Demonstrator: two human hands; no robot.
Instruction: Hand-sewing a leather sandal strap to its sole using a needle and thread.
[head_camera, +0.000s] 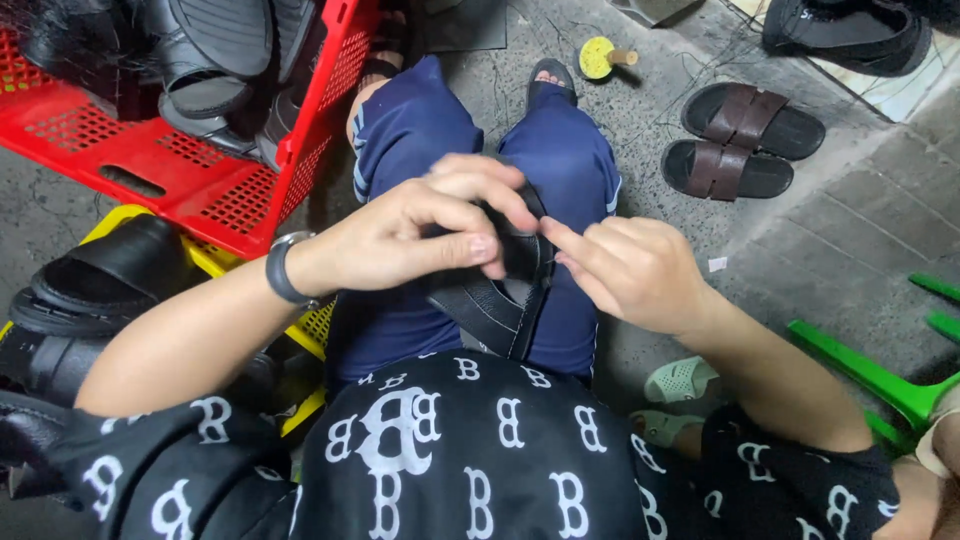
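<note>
A black leather sandal upper (490, 300) rests on my lap, over my blue trousers (420, 130). My left hand (420, 225) grips its top edge, thumb and fingers pinched on the leather. My right hand (630, 270) sits at the strap's right edge, index finger and thumb touching the leather near a seam. Most of the piece is hidden under my left fingers. A dark watch (283, 268) is on my left wrist.
A red plastic crate (200, 180) with black sandals stands at upper left, a yellow crate (215, 262) with more below it. A brown pair of sandals (745, 140) and a yellow spool (600, 55) lie on the concrete floor. Green plastic legs (870, 370) and pale green slippers (680, 380) are at right.
</note>
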